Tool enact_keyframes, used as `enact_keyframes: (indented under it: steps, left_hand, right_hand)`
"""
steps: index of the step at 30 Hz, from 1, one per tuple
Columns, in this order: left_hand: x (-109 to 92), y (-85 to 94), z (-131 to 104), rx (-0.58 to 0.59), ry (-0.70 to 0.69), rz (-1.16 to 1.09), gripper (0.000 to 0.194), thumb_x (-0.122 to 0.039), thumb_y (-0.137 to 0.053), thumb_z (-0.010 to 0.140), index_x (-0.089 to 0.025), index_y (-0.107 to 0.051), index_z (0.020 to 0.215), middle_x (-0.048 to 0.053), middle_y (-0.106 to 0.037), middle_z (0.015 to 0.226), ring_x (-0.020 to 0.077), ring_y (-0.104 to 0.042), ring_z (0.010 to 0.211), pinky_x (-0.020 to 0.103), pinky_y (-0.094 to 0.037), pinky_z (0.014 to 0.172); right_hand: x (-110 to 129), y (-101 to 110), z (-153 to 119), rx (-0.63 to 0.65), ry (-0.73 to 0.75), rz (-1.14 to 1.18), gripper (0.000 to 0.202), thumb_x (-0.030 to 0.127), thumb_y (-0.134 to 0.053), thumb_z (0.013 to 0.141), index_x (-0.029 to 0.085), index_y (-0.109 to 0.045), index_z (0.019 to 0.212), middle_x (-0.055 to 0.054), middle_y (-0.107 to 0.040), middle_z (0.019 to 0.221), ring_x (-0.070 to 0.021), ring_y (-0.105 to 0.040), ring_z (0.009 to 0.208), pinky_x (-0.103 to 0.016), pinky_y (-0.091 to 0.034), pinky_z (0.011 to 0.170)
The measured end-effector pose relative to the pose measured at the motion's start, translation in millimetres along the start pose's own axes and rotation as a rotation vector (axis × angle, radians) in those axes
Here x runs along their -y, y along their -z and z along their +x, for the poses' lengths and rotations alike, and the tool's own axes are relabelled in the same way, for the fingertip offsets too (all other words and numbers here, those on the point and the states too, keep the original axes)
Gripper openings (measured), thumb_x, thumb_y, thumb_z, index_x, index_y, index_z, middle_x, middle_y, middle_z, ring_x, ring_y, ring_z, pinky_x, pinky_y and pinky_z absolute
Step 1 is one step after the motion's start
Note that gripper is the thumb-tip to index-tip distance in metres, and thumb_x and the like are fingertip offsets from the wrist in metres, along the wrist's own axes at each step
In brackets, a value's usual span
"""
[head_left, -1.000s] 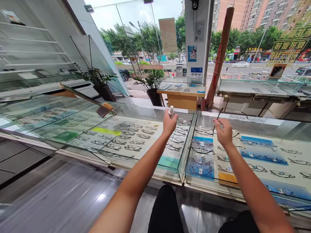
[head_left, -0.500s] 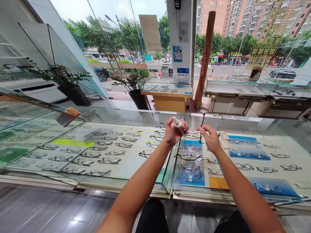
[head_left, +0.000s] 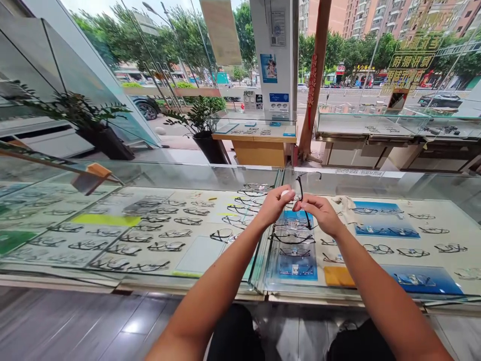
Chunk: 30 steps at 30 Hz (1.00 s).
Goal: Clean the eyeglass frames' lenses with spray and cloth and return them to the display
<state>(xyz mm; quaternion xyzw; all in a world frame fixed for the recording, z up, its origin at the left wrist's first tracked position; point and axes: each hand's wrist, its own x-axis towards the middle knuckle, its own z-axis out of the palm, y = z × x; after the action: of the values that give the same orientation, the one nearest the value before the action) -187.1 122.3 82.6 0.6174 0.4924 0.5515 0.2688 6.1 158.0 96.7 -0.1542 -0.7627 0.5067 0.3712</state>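
Note:
My left hand [head_left: 275, 206] is closed around a small white spray bottle [head_left: 287, 195]; only a bit of white shows between the fingers, the rest is hidden. Close beside it, my right hand [head_left: 322, 214] pinches a pair of dark-framed eyeglasses [head_left: 300, 187], tilted on edge, one thin temple sticking up and away. The bottle's top is near the frame, and I cannot tell whether they touch. Both hands are over the glass display counter [head_left: 293, 290]. A crumpled beige cloth [head_left: 344, 206] lies just beyond my right hand.
Rows of eyeglasses [head_left: 170, 246] sit inside the counter, some on blue display boards [head_left: 428, 279]. An orange block [head_left: 98, 170] stands at the left. Farther off are a potted plant [head_left: 211, 148], a wooden post [head_left: 315, 75] and other display cases [head_left: 363, 125].
My left hand has turned and brought the bottle closer to the eyeglasses, so its nozzle no longer shows. The eyeglasses have tilted in my right hand. The view has dipped slightly.

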Motion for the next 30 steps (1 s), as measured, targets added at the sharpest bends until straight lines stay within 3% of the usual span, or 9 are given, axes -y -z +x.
enact_keyframes:
  steps: [10,13,18,23,27,30]
  left_hand:
    - [-8.2,-3.8,-1.4,-0.033,0.014,0.056,0.060,-0.079,-0.049,0.089,-0.022,-0.050,0.070,0.000,-0.049,0.069,0.0187,-0.046,0.073,0.033,-0.040,0.072]
    - [-9.8,-3.0,-2.5,-0.014,0.006,0.090,0.059,-0.077,-0.045,0.091,-0.022,-0.051,0.071,0.001,-0.052,0.071,0.0190,-0.047,0.074,0.033,-0.041,0.074]
    - [-8.6,-4.0,-7.1,0.114,0.002,0.174,0.060,-0.077,-0.046,0.091,-0.020,-0.054,0.070,0.001,-0.053,0.069,0.0190,-0.049,0.072,0.033,-0.043,0.074]
    - [-11.6,-7.8,-12.0,0.258,-0.003,0.154,0.061,-0.072,-0.050,0.092,-0.016,-0.074,0.098,0.006,-0.074,0.095,0.0267,-0.063,0.096,0.037,-0.049,0.091]
    - [-12.8,-6.2,-11.6,0.259,0.040,0.170,0.066,-0.076,-0.048,0.092,-0.016,-0.075,0.096,0.007,-0.074,0.093,0.0269,-0.064,0.092,0.036,-0.050,0.087]
    - [-11.6,-5.1,-10.9,0.287,0.037,0.150,0.063,-0.074,-0.053,0.090,-0.017,-0.077,0.105,0.007,-0.075,0.100,0.0295,-0.065,0.104,0.038,-0.050,0.095]
  right_hand:
    - [2.3,-0.4,0.5,0.011,-0.024,0.068,0.040,0.059,-0.068,0.093,0.023,-0.073,0.076,-0.005,-0.077,0.087,-0.0249,-0.070,0.096,-0.041,-0.050,0.096]
    - [-0.1,0.4,2.1,-0.042,-0.032,0.119,0.039,0.059,-0.071,0.091,0.024,-0.074,0.076,-0.004,-0.076,0.086,-0.0248,-0.069,0.095,-0.041,-0.050,0.095]
    - [-5.1,2.1,5.2,-0.244,-0.014,0.205,0.034,0.053,-0.071,0.090,0.025,-0.074,0.072,-0.003,-0.076,0.084,-0.0221,-0.064,0.088,-0.039,-0.048,0.092]
    - [-5.3,1.3,5.6,-0.205,-0.012,0.263,0.030,0.049,-0.071,0.089,0.025,-0.074,0.072,-0.003,-0.076,0.085,-0.0215,-0.064,0.087,-0.038,-0.048,0.092]
    - [-5.3,0.3,5.4,-0.226,-0.011,0.267,0.029,0.048,-0.071,0.089,0.024,-0.075,0.073,-0.003,-0.076,0.085,-0.0217,-0.063,0.088,-0.038,-0.047,0.089]
    - [-6.4,-0.2,5.6,-0.242,-0.016,0.275,0.028,0.047,-0.071,0.089,0.025,-0.075,0.073,-0.003,-0.075,0.085,-0.0212,-0.061,0.087,-0.038,-0.046,0.089]
